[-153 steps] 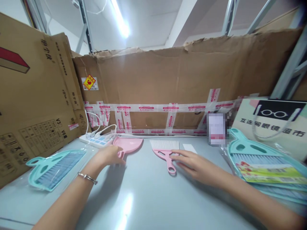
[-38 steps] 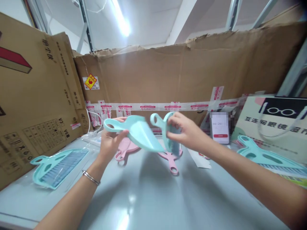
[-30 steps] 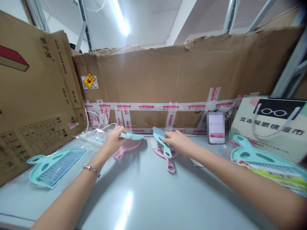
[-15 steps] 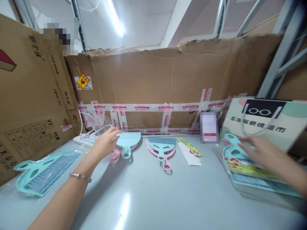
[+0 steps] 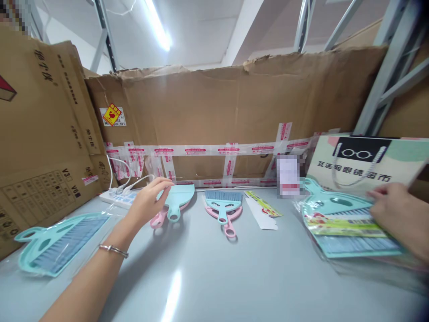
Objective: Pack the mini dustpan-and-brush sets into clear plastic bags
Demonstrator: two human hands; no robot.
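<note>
My right hand is closed at the right edge of a plastic-wrapped turquoise dustpan and brush set, which has a green and yellow card band. More wrapped material shows beneath this set. Above the table's back left, my left hand is open with loosely curved fingers and nothing visible in it. Right beside its fingertips lies a turquoise dustpan on top of a pink one; whether they touch cannot be told. In the middle, a turquoise hand brush rests over a pink brush.
At the left lies another wrapped turquoise dustpan set. A white and green card is right of the brushes. Behind are a power strip, cardboard, a phone-like object and a paper bag.
My right hand has moved from the wrapped set's handle to its right edge, and the set has shifted slightly left. My left hand stays nearly in place. The whole view has shifted a little.
</note>
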